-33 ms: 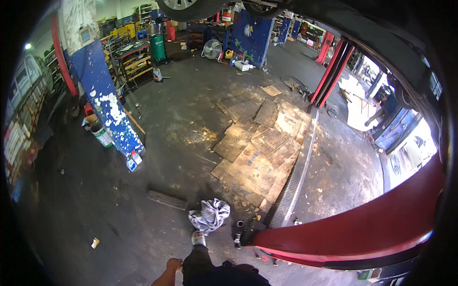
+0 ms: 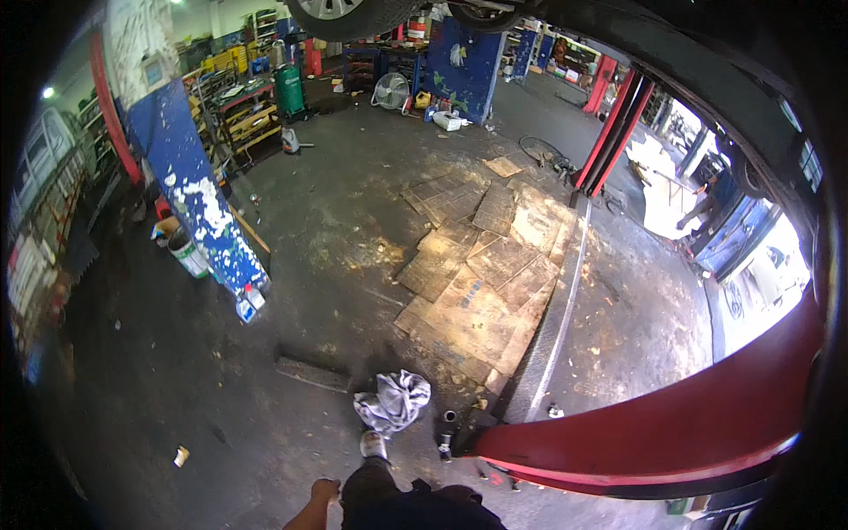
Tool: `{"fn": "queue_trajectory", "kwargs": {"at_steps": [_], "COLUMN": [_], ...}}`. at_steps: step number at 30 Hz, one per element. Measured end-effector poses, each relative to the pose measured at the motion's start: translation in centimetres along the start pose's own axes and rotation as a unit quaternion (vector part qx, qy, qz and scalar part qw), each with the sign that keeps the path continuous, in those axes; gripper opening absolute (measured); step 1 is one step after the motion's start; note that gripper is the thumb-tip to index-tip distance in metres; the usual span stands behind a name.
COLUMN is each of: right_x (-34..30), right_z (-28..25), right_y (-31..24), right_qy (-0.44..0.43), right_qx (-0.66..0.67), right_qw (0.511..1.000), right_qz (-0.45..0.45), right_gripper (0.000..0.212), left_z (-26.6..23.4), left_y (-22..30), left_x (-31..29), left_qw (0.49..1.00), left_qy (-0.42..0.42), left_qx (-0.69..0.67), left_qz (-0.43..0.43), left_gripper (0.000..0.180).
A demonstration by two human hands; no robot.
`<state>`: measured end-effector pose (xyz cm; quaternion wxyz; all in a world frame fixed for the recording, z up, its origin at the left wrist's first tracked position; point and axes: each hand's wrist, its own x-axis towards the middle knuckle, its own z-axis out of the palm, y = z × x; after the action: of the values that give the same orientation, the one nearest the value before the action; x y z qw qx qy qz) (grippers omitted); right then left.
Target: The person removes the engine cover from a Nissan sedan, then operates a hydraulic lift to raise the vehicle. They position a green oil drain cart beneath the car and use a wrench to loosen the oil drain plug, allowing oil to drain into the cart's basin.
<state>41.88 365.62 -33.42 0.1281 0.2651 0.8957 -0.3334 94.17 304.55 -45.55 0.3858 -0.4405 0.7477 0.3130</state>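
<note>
The stained concrete floor (image 2: 291,265) carries flattened cardboard sheets (image 2: 481,283) spread beside a metal rail (image 2: 558,318). A crumpled grey rag (image 2: 393,402) lies near the cardboard's near edge, with a flat dark slab (image 2: 309,374) just left of it.

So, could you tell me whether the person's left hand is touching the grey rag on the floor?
Apart. The head view shows the left hand down by the person's leg, with bare dark floor and a shoe between it and the crumpled grey rag.

A crumpled rag (image 2: 392,400) lies on the floor (image 2: 177,371) — cardboard sheets (image 2: 481,274) beyond, a car body (image 2: 671,433) right.
</note>
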Motion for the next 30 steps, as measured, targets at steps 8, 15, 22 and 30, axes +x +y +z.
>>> {"fn": "queue_trajectory", "kwargs": {"at_steps": [8,15,22,30], "right_x": [-9.1,-8.2,-2.7,12.5], "right_z": [22.1,31.8,49.3,67.4], "right_y": [-4.4,-21.4,-21.1,-43.6], "right_qy": [-0.469,-0.185,-0.402,-0.369], "right_qx": [0.164,0.034,-0.200,-0.276], "right_qw": [0.847,0.981,0.881,0.883], "right_qz": [0.190,0.037,0.150,-0.094], "right_gripper": [0.031,0.017,0.025,0.027], "left_z": [-19.7,-30.5,-41.0,-62.3], "left_y": [-7.2,-6.3,5.6,22.8], "left_x": [5.8,15.1,25.6,39.0], "left_qw": [0.965,0.924,0.999,0.971], "left_qy": [0.090,0.146,0.051,0.075], "left_qx": [0.231,0.310,0.006,-0.211], "left_qz": [0.088,0.172,0.018,-0.087], "left_gripper": [0.029,0.031,0.029,0.027]}}
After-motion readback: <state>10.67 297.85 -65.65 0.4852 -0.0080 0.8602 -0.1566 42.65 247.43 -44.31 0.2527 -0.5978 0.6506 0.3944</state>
